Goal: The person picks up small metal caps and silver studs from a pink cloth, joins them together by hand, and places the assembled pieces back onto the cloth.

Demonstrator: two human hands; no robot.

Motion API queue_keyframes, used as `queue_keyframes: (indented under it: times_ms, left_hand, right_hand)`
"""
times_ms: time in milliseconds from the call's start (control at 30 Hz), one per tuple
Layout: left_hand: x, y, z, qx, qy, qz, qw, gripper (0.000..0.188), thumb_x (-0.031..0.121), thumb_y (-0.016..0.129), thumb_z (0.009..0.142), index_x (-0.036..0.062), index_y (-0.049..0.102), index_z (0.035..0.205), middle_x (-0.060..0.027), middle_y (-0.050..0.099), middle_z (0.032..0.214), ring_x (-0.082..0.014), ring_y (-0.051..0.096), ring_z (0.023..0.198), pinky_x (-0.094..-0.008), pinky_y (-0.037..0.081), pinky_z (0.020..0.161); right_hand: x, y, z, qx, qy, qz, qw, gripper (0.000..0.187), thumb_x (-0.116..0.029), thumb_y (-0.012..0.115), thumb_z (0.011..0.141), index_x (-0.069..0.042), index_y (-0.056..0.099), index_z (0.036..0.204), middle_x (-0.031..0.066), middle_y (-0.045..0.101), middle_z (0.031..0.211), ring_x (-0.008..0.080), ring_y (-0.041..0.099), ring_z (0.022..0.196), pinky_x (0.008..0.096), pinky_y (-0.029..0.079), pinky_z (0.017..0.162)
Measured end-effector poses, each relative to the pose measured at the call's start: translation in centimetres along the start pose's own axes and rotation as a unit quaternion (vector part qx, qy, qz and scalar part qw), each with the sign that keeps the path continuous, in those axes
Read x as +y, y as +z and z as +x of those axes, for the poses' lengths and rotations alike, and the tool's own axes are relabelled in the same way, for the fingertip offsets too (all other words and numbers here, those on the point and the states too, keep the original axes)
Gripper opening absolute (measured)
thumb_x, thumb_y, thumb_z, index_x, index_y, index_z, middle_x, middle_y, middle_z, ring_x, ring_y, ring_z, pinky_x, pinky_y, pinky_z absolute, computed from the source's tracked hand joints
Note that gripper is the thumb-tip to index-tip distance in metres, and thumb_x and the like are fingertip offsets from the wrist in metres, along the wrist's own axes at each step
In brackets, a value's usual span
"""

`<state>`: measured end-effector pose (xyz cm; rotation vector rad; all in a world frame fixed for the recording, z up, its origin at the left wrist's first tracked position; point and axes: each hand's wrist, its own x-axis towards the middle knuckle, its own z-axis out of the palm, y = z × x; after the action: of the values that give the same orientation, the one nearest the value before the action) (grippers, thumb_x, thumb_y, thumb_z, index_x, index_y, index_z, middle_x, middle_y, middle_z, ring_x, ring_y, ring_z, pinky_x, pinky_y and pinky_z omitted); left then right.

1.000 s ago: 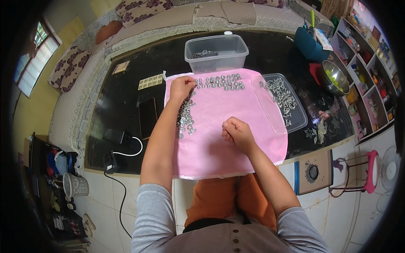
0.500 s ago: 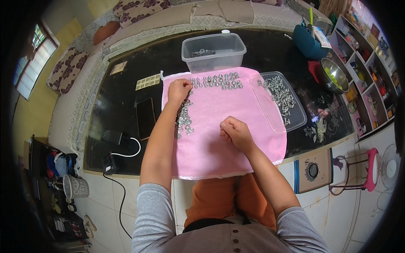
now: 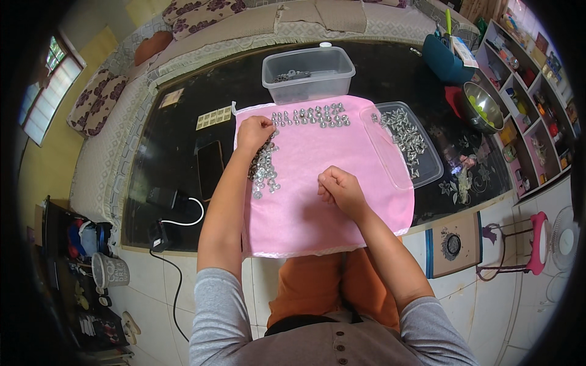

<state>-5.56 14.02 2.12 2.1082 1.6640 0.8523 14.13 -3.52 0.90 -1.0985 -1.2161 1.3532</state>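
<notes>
Left hand (image 3: 253, 132) reaching to studs (image 3: 311, 119); can't tell if fingers are clamping one. Right hand (image 3: 340, 188) holding fingers together. Studs looking light, slippery; rims likely offering grip.

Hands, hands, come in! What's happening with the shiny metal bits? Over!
Left hand at left end of metal rows, grip unclear. Right hand curled over pink cloth. Loose metal pile alongside left forearm.

- Beyond the black surface (image 3: 165, 140): long sofa (image 3: 232, 36)
- Left of the surface: yellow wall (image 3: 46, 177), bright window (image 3: 54, 88)
- Right of it: cubbyhole shelf (image 3: 526, 127)
- Below it: white tiled floor (image 3: 146, 287)
</notes>
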Motion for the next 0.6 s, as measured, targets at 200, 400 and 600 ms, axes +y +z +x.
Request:
queue_keyframes:
  times_ms: [200,400,600]
  left_hand:
    - [0.53,-0.16,-0.15,-0.036,-0.010,0.006,0.999,0.016,0.018,0.066,0.062,0.0058,0.065,0.073,-0.0097,0.062,0.068,-0.0207,0.060,0.064,-0.0295,0.047,0.061]
    - [0.00,-0.29,-0.48,-0.029,0.024,0.009,0.999,0.017,0.015,0.066,0.062,0.0062,0.066,0.076,-0.0098,0.062,0.070,-0.0211,0.061,0.065,-0.0293,0.047,0.062]
    - [0.03,-0.25,-0.68,-0.033,0.024,-0.008,0.999,0.015,0.012,0.066,0.062,0.0054,0.065,0.077,-0.0101,0.062,0.071,-0.0216,0.060,0.066,-0.0297,0.047,0.064]
  right_hand:
    - [-0.23,-0.04,-0.13,0.003,0.019,0.001,1.000,0.020,-0.021,0.046,0.085,-0.006,0.050,0.073,0.0003,0.052,0.062,0.0050,0.046,0.050,0.0174,0.036,0.043]
    - [-0.11,-0.09,-0.07,0.000,0.019,-0.008,1.000,0.021,-0.023,0.048,0.083,-0.004,0.050,0.073,0.0012,0.051,0.063,0.0075,0.049,0.054,0.0205,0.039,0.048]
    - [0.07,-0.03,0.02,0.002,0.020,0.000,1.000,0.019,-0.019,0.047,0.085,-0.005,0.050,0.074,0.0011,0.052,0.063,0.0056,0.047,0.051,0.0185,0.037,0.046]
